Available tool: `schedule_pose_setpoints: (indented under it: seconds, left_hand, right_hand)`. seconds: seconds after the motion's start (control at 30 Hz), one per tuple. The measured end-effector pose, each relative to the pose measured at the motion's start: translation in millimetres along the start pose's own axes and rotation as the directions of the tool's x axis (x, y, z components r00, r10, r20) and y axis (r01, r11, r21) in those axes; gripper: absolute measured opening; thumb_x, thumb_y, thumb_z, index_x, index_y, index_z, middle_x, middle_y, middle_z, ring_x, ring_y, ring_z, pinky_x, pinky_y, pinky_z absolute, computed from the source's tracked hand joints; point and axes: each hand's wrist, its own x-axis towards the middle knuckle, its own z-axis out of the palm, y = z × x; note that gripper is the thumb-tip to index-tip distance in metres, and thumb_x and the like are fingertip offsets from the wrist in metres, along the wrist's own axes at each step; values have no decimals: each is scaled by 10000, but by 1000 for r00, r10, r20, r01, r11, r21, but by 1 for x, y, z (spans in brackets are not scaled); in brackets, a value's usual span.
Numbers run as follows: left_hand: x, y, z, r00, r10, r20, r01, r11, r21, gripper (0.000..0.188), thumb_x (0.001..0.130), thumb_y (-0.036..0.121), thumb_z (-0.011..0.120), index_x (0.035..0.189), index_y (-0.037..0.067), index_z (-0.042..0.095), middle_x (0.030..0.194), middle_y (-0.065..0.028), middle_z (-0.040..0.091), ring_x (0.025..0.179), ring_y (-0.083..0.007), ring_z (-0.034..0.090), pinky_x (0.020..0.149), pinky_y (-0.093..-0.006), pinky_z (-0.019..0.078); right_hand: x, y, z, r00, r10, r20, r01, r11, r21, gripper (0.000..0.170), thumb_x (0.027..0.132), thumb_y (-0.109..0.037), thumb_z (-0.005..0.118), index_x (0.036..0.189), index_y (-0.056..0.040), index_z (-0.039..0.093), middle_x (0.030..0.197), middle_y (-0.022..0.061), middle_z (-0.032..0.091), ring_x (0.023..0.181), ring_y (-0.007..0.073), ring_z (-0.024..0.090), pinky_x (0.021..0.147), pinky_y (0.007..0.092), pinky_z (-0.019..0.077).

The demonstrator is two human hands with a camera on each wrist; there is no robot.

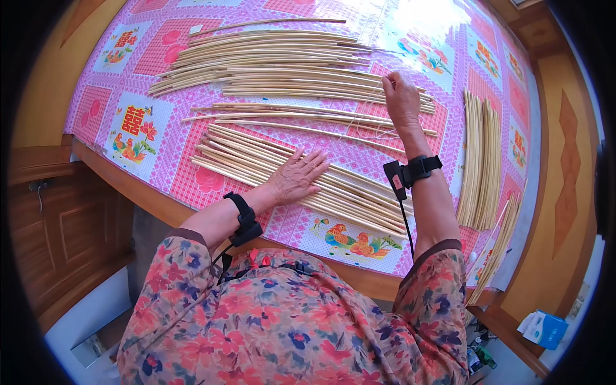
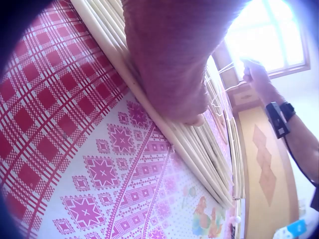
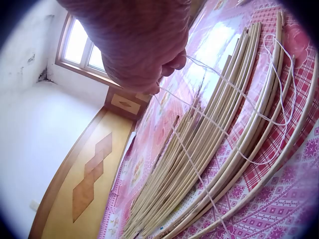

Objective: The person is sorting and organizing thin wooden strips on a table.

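Observation:
My left hand (image 1: 297, 176) lies flat with its fingers spread across a row of pale, slender stalks (image 1: 237, 154) on the table near my body. In the left wrist view, the same hand (image 2: 164, 59) covers part of these stalks (image 2: 192, 149). Farther right, my right hand (image 1: 403, 99) is raised above the table, fingers curled, pinching a thin white string (image 3: 224, 77). From those fingers the string drops in loose loops over several separate stalks (image 1: 289, 114) lying in the middle. In the right wrist view, the back of the right hand (image 3: 144, 50) hides most of its fingertips.
A wide spread of stalks (image 1: 269, 54) lies toward the far side. On the right stand-alone bundles (image 1: 471, 160) lie lengthwise, with a smaller bunch (image 1: 500, 250) by the near right corner. A patterned pink tablecloth (image 1: 176, 128) covers the table. A wooden panel (image 1: 564, 160) borders the right side.

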Motion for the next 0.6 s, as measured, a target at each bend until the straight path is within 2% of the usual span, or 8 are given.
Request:
schedule_pose_setpoints:
  seconds: [0.17, 0.23, 0.3, 0.33, 0.43, 0.47, 0.6]
  left_hand:
    - [-2, 1, 5, 999, 6, -35, -6, 1000, -13, 613, 856, 414, 409, 1332, 63, 251, 1396, -124, 227, 1306, -243, 175, 1067, -421, 71]
    - [-2, 3, 0, 998, 5, -60, -6, 1000, -15, 607, 855, 412, 415, 1327, 63, 260, 1390, -123, 239, 1303, -242, 184, 1065, -427, 76]
    - [-2, 7, -4, 999, -42, 4, 42, 999, -18, 601, 845, 409, 435, 1315, 68, 279, 1374, -121, 266, 1291, -241, 210, 1055, -446, 93]
    - [-3, 6, -3, 999, -29, -44, 29, 1000, -8, 587, 829, 399, 467, 1291, 72, 309, 1338, -116, 307, 1270, -242, 247, 1044, -463, 106]
    - [-4, 9, -10, 997, -83, 6, 83, 994, -70, 585, 801, 346, 530, 1277, 73, 328, 1313, -114, 327, 1263, -248, 262, 1044, -473, 108]
    - [-7, 9, -7, 997, -69, -44, 65, 995, -73, 578, 793, 334, 542, 1269, 78, 336, 1298, -109, 336, 1261, -246, 266, 1045, -475, 106]
    - [-11, 11, -3, 996, -66, -56, 62, 995, -78, 580, 787, 328, 550, 1267, 81, 338, 1305, -109, 331, 1262, -245, 265, 1048, -475, 99]
  right_hand:
    - [-4, 0, 1, 993, -69, -91, 63, 995, -73, 153, 817, -231, 531, 793, -80, 540, 801, 87, 561, 742, 286, 560, 643, 393, 446]
    - [-1, -5, 0, 980, -151, -128, 143, 987, -70, 154, 820, -232, 529, 791, -82, 536, 800, 81, 552, 731, 281, 558, 632, 388, 448]
    - [4, -10, 2, 978, -170, -123, 162, 984, -72, 151, 819, -233, 531, 794, -84, 537, 798, 80, 552, 734, 281, 558, 630, 387, 449]
    - [4, -11, 5, 974, -192, -117, 184, 980, -76, 149, 819, -235, 532, 797, -87, 538, 797, 79, 552, 737, 281, 559, 628, 385, 450]
    - [4, -2, 8, 985, -128, -117, 123, 991, -49, 150, 820, -240, 533, 800, -91, 533, 796, 79, 550, 741, 281, 560, 628, 385, 450]
    - [2, 1, 8, 993, -80, -90, 75, 996, -55, 149, 824, -242, 530, 802, -95, 533, 795, 77, 549, 742, 282, 561, 633, 383, 451]
    - [-3, 4, 6, 991, -71, -116, 63, 996, -69, 146, 824, -234, 536, 798, -91, 530, 791, 78, 548, 737, 278, 561, 638, 384, 450]
